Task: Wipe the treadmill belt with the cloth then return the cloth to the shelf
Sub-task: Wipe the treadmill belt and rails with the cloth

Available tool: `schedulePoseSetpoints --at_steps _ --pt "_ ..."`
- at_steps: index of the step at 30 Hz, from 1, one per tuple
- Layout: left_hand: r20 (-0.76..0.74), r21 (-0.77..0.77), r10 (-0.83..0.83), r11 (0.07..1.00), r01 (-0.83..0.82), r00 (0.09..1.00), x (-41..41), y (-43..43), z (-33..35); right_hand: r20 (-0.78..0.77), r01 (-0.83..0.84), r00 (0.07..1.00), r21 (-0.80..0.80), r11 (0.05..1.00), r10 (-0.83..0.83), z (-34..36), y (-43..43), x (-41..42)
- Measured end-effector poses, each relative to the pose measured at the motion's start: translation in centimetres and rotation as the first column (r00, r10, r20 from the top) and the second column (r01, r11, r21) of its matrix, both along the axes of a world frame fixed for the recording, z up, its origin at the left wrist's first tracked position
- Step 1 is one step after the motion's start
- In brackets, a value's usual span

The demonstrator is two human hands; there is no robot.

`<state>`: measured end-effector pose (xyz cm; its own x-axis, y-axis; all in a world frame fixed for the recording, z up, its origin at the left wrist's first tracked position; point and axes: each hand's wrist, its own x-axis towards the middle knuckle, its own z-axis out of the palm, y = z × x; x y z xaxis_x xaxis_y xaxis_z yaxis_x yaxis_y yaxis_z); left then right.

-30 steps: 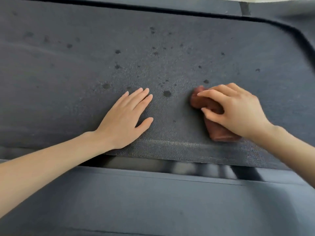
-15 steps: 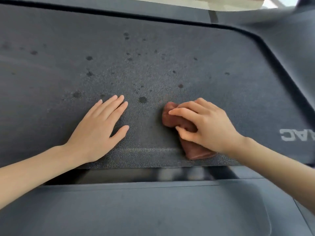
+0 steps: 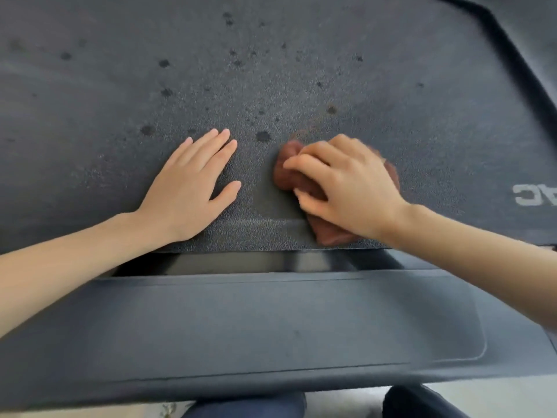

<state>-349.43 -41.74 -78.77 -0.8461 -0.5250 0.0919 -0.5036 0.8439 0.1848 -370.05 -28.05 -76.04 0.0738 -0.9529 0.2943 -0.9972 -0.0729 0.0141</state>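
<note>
The right hand point(image 3: 352, 188) has slid the cloth point(image 3: 286, 173) left on the belt point(image 3: 301, 70), so its edge is now just beside the big dark spot point(image 3: 263, 136), not a little way off like a second ago. A bit of cloth now peeks out on the right side of the hand too, and the hand looks blurry. White letters point(image 3: 535, 196) now show at the right and knees point(image 3: 244, 405) at the bottom.
</note>
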Motion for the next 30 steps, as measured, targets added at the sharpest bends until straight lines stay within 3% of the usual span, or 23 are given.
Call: schedulePoseSetpoints --at_steps 4,8,12,16,24,27,30 --pt "-0.006 0.006 0.003 1.000 -0.003 1.000 0.0 0.1 0.1 0.194 -0.144 0.973 0.090 0.985 0.124 1.8 1.3 -1.0" --pt "-0.007 0.009 0.005 1.000 -0.005 1.000 0.0 0.0 0.0 0.366 -0.338 0.885 0.078 0.938 0.288 2.9 4.0 0.6" --pt "-0.001 0.004 0.000 1.000 0.000 1.000 0.0 -0.2 -0.2 0.356 -0.542 0.804 0.110 0.833 0.476 3.2 7.2 4.3" --pt "-0.006 0.006 0.003 1.000 -0.003 1.000 0.1 -0.1 -0.2 0.221 -0.645 0.762 0.176 0.744 0.608 2.8 9.1 6.7" --pt "-0.011 0.008 0.001 1.000 -0.001 1.000 0.1 0.0 -0.1 0.078 -0.289 0.955 0.012 0.957 0.287 2.3 4.9 0.9" --pt "-0.018 -0.003 -0.003 1.000 0.003 1.000 0.1 -0.1 -0.2 0.069 0.001 0.998 -0.063 0.998 0.003 1.9 2.4 -2.5" --pt "-0.009 -0.001 0.004 1.000 -0.004 1.000 0.0 -0.1 -0.2 0.150 0.324 0.935 0.002 0.946 -0.321 0.7 -0.5 -4.5"
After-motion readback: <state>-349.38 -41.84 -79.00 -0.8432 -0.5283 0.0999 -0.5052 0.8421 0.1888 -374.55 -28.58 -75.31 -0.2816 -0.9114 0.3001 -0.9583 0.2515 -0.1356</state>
